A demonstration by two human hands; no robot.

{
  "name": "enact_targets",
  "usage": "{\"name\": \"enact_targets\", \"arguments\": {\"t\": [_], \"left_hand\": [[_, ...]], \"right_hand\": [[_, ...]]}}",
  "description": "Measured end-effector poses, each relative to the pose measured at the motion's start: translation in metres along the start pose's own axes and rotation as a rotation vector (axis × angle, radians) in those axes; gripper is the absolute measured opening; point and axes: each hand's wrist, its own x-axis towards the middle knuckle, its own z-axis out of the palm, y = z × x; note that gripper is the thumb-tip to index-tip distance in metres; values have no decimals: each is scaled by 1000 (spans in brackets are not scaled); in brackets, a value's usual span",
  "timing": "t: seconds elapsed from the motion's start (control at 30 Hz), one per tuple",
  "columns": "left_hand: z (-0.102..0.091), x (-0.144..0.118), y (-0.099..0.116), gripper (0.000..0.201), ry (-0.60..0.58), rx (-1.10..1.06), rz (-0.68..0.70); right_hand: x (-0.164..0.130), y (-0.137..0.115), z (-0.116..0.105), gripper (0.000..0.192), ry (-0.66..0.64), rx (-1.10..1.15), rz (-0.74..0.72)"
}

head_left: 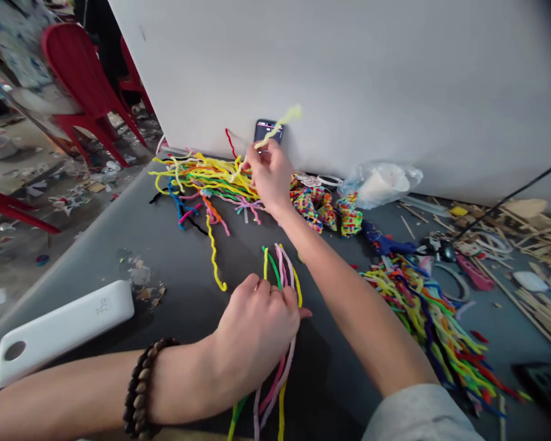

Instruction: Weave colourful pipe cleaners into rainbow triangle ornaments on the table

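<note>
- Gripping pink, green and yellow fuzzy strands (pixel 281 264), the left hand (pixel 259 331) closes around their middle above the dark table (pixel 179 312).
- Pinching one pale yellow strand (pixel 281 124), the right hand (pixel 272 177) hovers beside the strand pile (pixel 197 174), before a phone (pixel 262 130).
- Lying at left: a white oblong device (pixel 68 331).

Two hands (pixel 262 321) (pixel 273 177), two heaps of fuzzy stems (pixel 202 174) (pixel 441 331), and one phone (pixel 262 130) show.
</note>
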Motion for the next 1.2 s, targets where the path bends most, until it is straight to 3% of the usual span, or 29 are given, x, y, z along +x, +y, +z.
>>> {"name": "enact_targets", "arguments": {"t": [0.1, 0.27, 0.37, 0.43, 0.5, 0.57, 0.67, 0.8, 0.9, 1.07, 1.2], "left_hand": [[-3, 1, -4, 32, 24, -40, 4], [-14, 12, -26, 29, 28, 8, -85], [-22, 20, -45, 27, 104, 43, -165], [-26, 26, -60, 23, 194, 53, -254], [-28, 31, -75, 18, 292, 21, -322], [-30, 35, -86, 20, 339, -117, -314], [-28, 39, -92, 28, 240, -530, -271], [-19, 40, -89, 30, -56, -917, -241], [-11, 39, -92, 23, -192, -848, -226], [-10, 37, -113, 22, -196, -506, -230], [-19, 32, -130, 16, -228, -347, -298]], "right_hand": [[-8, -7, -9, 34, 201, 138, -68], [-26, -26, -23, 24, 233, 190, -39], [-39, -41, -41, 27, 331, 197, 0], [-54, -49, -53, 29, 264, 200, 16], [-73, -55, -65, 24, 100, 227, 87], [-94, -58, -75, 18, 56, 290, 202], [-121, -57, -84, 18, 31, 375, 357], [-139, -52, -85, 24, -41, 441, 458], [-140, -49, -89, 25, -109, 393, 462], [-133, -46, -116, 24, -17, 188, 371], [-133, -36, -137, 23, -107, 68, 262]]}}
